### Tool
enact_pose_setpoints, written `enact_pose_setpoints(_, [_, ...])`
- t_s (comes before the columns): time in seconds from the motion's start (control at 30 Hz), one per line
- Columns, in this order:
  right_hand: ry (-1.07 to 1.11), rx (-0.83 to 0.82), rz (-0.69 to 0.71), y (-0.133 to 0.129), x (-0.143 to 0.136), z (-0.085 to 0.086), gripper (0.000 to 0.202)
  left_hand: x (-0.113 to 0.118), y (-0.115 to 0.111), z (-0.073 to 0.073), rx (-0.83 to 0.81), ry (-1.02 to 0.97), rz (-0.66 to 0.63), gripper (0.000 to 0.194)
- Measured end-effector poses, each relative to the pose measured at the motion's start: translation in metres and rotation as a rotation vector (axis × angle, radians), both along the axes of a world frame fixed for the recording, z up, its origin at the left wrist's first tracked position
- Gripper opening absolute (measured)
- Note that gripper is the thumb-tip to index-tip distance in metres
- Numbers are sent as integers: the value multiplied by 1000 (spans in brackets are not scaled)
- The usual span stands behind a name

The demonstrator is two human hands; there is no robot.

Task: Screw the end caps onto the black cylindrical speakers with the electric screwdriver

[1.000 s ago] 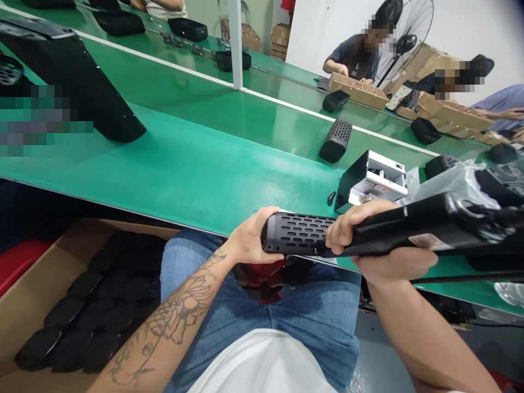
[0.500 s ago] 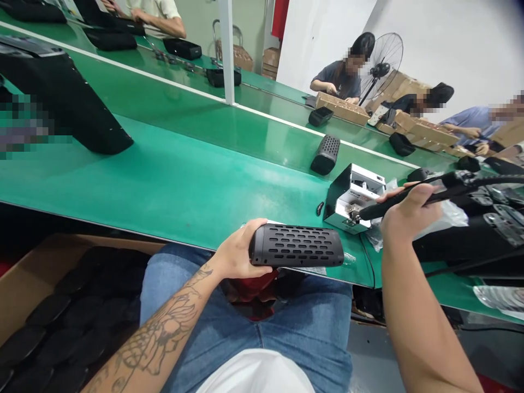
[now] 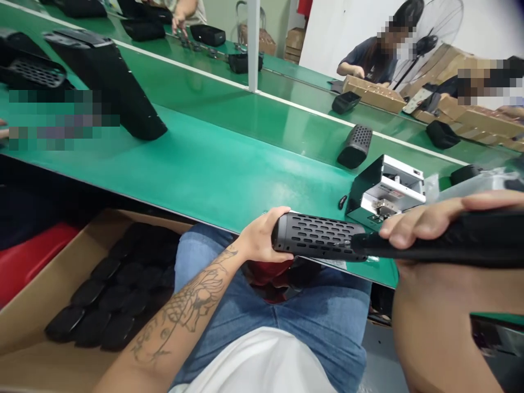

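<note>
My left hand grips the left end of a black speaker housing with rows of slots, held at the bench's front edge above my lap. In my right hand is a black electric screwdriver, lying nearly level. Its tip is over the right part of the slotted face; whether it touches cannot be told. Behind my right hand stands a black and white screw feeder box. A small black piece lies left of that box.
Another slotted housing stands on the green bench farther back. A tall black panel leans at the left. An open carton of black parts is at lower left. Co-workers sit across the bench beside a white post.
My right hand has brought the screwdriver from the feeder box to over the slotted housing. The view has shifted, so the bench and boxes appear farther right. My left hand keeps its grip.
</note>
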State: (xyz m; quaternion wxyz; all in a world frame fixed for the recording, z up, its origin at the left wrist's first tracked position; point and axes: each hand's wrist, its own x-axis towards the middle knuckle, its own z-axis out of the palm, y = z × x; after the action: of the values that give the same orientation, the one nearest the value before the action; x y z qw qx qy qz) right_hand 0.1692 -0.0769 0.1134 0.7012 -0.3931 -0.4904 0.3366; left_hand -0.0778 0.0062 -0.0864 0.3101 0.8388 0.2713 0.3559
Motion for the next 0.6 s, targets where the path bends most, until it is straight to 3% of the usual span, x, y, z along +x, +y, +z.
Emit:
enact_pose_setpoints(0.1, [-19, 2, 51, -5, -47, -4, 43, 1, 1, -2, 8, -34, -17, 110])
enact_pose_setpoints(0.2, [25, 19, 124, 6, -74, -16, 58, 2, 1, -4, 17, -50, -11, 110])
enact_pose_setpoints(0.4, [11, 65, 192, 27, -88, -42, 54, 4, 0, -5, 19, -60, -1, 110])
enact_pose_setpoints(0.6, [-3, 32, 234, 29, -91, -49, 52, 3, 0, -1, 11, -47, -3, 106])
